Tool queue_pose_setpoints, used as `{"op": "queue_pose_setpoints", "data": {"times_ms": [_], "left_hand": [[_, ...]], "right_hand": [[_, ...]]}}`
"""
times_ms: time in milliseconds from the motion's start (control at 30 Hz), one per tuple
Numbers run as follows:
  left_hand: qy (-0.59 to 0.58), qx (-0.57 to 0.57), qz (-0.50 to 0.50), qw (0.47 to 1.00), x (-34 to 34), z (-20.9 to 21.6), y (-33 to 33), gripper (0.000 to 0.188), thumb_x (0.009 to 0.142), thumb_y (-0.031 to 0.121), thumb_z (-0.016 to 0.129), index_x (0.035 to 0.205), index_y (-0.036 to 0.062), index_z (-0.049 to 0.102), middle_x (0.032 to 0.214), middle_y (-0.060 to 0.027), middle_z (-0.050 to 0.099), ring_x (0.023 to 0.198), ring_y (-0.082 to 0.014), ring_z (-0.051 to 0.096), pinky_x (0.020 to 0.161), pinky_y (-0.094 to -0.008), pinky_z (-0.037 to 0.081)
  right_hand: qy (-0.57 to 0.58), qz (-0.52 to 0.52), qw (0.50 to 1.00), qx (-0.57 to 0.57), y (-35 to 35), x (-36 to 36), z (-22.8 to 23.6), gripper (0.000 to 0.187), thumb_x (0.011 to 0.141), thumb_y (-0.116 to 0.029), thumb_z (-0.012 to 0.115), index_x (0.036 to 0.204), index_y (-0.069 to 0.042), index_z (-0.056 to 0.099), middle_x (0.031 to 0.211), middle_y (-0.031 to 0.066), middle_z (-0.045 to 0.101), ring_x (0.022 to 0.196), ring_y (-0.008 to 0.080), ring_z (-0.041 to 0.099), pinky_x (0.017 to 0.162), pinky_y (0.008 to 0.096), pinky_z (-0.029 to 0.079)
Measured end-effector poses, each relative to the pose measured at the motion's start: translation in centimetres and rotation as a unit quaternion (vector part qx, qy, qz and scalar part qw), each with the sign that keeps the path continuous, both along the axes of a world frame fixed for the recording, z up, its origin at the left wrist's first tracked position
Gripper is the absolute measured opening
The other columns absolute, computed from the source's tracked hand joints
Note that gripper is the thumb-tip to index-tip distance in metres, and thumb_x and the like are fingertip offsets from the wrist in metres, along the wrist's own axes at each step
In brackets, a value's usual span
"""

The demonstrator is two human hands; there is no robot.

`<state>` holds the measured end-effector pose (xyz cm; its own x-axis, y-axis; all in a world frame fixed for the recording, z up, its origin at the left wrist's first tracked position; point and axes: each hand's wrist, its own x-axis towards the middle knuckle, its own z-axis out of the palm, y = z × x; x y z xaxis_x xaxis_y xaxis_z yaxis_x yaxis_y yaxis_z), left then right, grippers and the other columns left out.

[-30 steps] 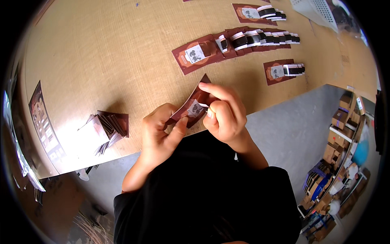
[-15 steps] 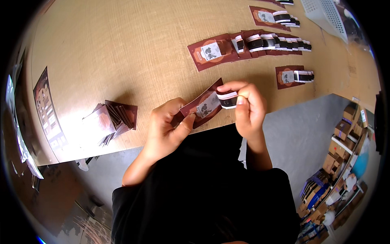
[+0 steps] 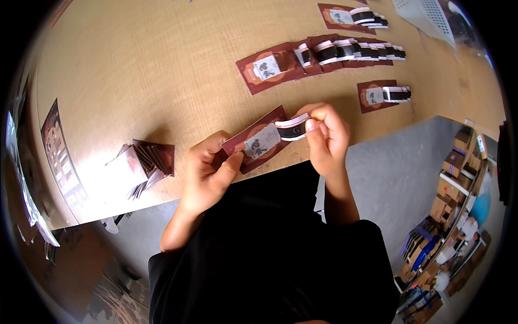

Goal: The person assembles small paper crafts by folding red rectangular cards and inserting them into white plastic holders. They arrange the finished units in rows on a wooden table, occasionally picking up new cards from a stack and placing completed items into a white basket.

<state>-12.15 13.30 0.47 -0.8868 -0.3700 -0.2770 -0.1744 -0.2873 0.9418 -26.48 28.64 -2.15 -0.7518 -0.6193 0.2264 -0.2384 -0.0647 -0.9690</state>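
My left hand [image 3: 211,171] is closed on the left end of a reddish-brown printed card [image 3: 236,144], its thumb lying across the front. A pale grey panel with a dark picture fills the card's middle. At the card's right end is a black strip with white edges [image 3: 289,130], curving outward from the panel. Thumb and fingers of my right hand [image 3: 328,139] pinch the strip's free end. Whether the strip is fixed to the panel or tucked behind it I cannot tell. Both hands hold the card tilted above the table's near edge.
On the wooden table [image 3: 135,70] a row of overlapping cards with strips [image 3: 270,67] lies ahead. Similar cards [image 3: 372,97] lie farther right. A stack of cards [image 3: 154,159] and a printed sheet [image 3: 59,146] are on the left. A white perforated basket [image 3: 426,19] stands far right; boxes [image 3: 453,162] fill shelving beyond.
More of the black strip now shows between my right fingers and the card, and it looks flatter. The whole view has shifted slightly. Both hands keep their grip.
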Motion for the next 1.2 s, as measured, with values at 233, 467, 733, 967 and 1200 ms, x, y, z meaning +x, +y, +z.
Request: {"op": "queue_pose_setpoints", "data": {"times_ms": [233, 467, 733, 967, 1200], "left_hand": [[-0.012, 0.025, 0.001, 1.000, -0.6, -1.0, -0.2, 0.008, 0.089, 0.004, 0.053, 0.088, -0.0035, 0.056, 0.074, 0.0013, 0.056, 0.063, -0.0035, 0.049, 0.055, -0.0180, 0.040], [-0.024, 0.015, 0.035, 0.999, -2.5, -0.5, -3.5, 0.012, 0.091, 0.003, 0.049, 0.095, -0.0079, 0.052, 0.086, -0.0138, 0.063, 0.068, -0.0168, 0.064, 0.059, -0.0235, 0.052], [-0.063, -0.021, 0.059, 0.996, -5.1, 0.1, -4.0, 0.024, 0.091, 0.002, 0.050, 0.112, -0.0090, 0.047, 0.086, -0.0150, 0.062, 0.067, -0.0178, 0.065, 0.058, -0.0226, 0.053], [-0.038, -0.085, 0.061, 0.994, -6.3, -0.4, -3.7, 0.032, 0.089, 0.000, 0.053, 0.120, -0.0046, 0.045, 0.082, -0.0132, 0.062, 0.069, -0.0166, 0.065, 0.060, -0.0219, 0.053], [-0.047, -0.153, 0.044, 0.986, -6.8, -0.6, -3.8, 0.035, 0.087, -0.001, 0.056, 0.120, -0.0008, 0.046, 0.077, -0.0103, 0.061, 0.065, -0.0125, 0.063, 0.054, -0.0210, 0.050]], "right_hand": [[0.032, -0.073, 0.997, -0.008, 0.1, 0.4, -0.4, 0.027, 0.078, -0.012, 0.068, 0.098, 0.001, 0.056, 0.078, 0.0052, 0.059, 0.061, 0.0082, 0.048, 0.055, 0.0212, 0.039], [0.061, -0.042, 0.997, 0.003, 0.5, 0.0, -1.4, 0.030, 0.077, -0.010, 0.068, 0.103, -0.001, 0.055, 0.077, 0.0033, 0.060, 0.058, 0.0061, 0.045, 0.053, 0.0195, 0.035], [0.083, -0.029, 0.996, 0.034, 0.4, 0.2, -1.3, 0.023, 0.077, -0.006, 0.066, 0.097, -0.001, 0.057, 0.077, 0.0035, 0.060, 0.057, 0.0058, 0.044, 0.052, 0.0191, 0.034], [0.107, -0.020, 0.993, 0.053, 0.4, 0.3, -1.1, 0.020, 0.077, -0.005, 0.066, 0.094, -0.002, 0.059, 0.078, 0.0038, 0.060, 0.056, 0.0062, 0.044, 0.051, 0.0191, 0.035], [0.138, -0.015, 0.988, 0.061, 0.3, 0.2, -1.0, 0.019, 0.076, -0.004, 0.067, 0.094, -0.002, 0.059, 0.078, 0.0049, 0.060, 0.054, 0.0075, 0.045, 0.051, 0.0198, 0.037]]}}
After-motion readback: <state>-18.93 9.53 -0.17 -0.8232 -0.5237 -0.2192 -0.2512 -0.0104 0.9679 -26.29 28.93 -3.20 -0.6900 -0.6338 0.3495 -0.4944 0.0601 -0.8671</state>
